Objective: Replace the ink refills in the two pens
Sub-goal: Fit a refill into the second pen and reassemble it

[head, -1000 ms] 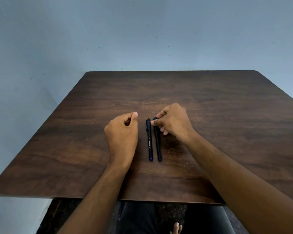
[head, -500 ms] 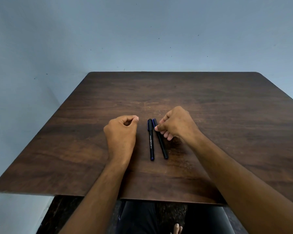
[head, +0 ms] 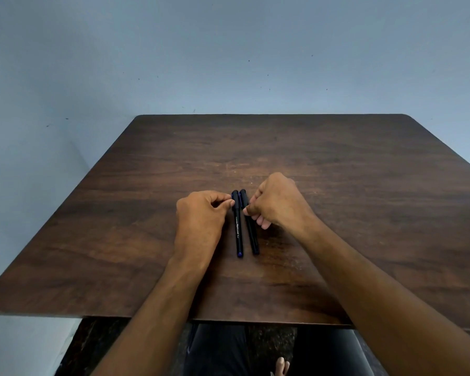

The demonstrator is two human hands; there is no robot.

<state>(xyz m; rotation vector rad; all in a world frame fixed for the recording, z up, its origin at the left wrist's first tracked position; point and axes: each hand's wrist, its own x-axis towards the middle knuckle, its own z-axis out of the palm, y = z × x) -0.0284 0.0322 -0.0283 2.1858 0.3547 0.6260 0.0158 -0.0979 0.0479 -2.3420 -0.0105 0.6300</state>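
Two capped pens, the left pen and right pen, lay side by side mid-table, caps toward 12 o'clock. Left hand pinched the left cap; right hand pinched the right pen.

Both forearms are bare from the frame's lower edge up to the wrists, with no sleeves, watch or rings showing. The left hand and right hand are uncovered, nails short. Below the near edge of the table, dark trousers with a slight sheen cover the legs, and a bare foot shows between them.
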